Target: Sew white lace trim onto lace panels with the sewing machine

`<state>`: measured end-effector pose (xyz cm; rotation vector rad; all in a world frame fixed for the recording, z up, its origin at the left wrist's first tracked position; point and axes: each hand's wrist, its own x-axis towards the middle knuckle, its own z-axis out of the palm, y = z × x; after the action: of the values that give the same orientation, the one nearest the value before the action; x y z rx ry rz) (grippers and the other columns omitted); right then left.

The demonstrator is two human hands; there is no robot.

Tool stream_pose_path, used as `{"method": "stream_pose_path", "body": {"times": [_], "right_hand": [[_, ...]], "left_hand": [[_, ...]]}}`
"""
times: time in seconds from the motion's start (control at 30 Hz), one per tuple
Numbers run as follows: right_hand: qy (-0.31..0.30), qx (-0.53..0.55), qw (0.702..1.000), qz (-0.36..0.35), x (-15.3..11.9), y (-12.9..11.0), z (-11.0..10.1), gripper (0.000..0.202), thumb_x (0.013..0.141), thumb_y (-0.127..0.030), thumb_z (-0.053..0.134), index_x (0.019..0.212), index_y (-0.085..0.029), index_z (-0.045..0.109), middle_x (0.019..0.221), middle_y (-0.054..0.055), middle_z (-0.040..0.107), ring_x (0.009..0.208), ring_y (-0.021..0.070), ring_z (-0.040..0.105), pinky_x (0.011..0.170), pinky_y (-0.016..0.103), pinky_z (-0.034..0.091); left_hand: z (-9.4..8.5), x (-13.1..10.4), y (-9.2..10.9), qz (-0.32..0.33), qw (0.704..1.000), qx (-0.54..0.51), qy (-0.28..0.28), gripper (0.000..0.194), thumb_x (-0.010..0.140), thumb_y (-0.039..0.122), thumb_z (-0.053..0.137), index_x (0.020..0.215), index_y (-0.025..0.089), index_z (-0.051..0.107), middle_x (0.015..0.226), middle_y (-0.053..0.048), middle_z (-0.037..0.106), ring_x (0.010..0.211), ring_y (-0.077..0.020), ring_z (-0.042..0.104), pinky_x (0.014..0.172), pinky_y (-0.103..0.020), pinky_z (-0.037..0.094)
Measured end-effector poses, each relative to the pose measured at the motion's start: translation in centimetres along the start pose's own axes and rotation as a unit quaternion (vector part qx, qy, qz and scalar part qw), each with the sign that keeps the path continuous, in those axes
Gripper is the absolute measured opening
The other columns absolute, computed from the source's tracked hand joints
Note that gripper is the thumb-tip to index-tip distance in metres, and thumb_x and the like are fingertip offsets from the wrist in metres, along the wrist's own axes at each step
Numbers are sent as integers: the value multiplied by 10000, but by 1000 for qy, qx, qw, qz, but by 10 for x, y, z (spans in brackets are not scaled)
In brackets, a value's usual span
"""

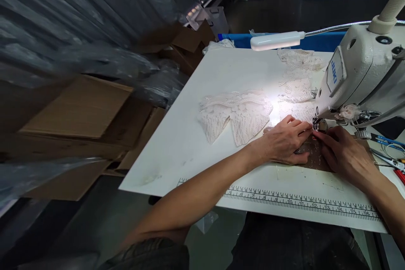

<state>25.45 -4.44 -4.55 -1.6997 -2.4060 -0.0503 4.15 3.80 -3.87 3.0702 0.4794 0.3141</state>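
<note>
Both hands work at the foot of a white sewing machine (357, 63), beside its metal presser foot (320, 125). My left hand (289, 141) rests to the left of the foot, its fingers bent together with the tips by the foot and the thumb lower down. From the right, my right hand (343, 152) pinches close to the foot with finger and thumb. Whatever lies in their fingertips is too small or hidden to make out. A piece of white lace (297, 112) lies just behind my left hand. Brown machine bed (311, 152) shows between the hands.
A flat lace garment piece (236, 114) lies on the white table (190, 152). A ruler strip (297, 200) runs along the front edge. Scissors (390, 160) sit at the right. A lamp (276, 41) hangs above; cardboard boxes (79, 105) stand at the left.
</note>
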Motion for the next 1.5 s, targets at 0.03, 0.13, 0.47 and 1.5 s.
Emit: {"method": "stream_pose_path", "body": {"times": [0.03,0.13,0.47,1.5], "right_hand": [[-2,-3,1000,6,1,0,1,422,947,-275,417,1289,-259,663,1032,128,634,717,209,617,463,278,457],[0,-1,1000,17,2,-1,3,410,950,-294,433,1284,-250,666,1044,140,642,711,224,625,468,291,451],[4,212,976,42,-6,15,-23,369,984,-353,426,1189,-173,675,1015,114,725,806,251,710,657,358,577],[122,43,992,8,-10,7,14,447,1042,-367,316,1398,-160,489,1178,208,572,969,326,649,734,489,609]], "left_hand": [[0,0,0,-2,1000,-3,-2,487,950,458,472,1221,76,603,1246,-164,600,964,-263,584,884,-413,449],[-1,1,-1,-10,1000,-8,-8,506,948,476,469,1231,77,599,1270,-160,596,987,-265,587,885,-404,443],[0,3,-2,-27,999,-24,3,598,939,501,469,1288,23,554,1341,-188,571,1081,-270,580,935,-422,410],[17,4,-7,-114,986,-68,101,572,1009,414,411,1462,81,306,1525,-259,355,1412,-357,370,1110,-555,360]]}}
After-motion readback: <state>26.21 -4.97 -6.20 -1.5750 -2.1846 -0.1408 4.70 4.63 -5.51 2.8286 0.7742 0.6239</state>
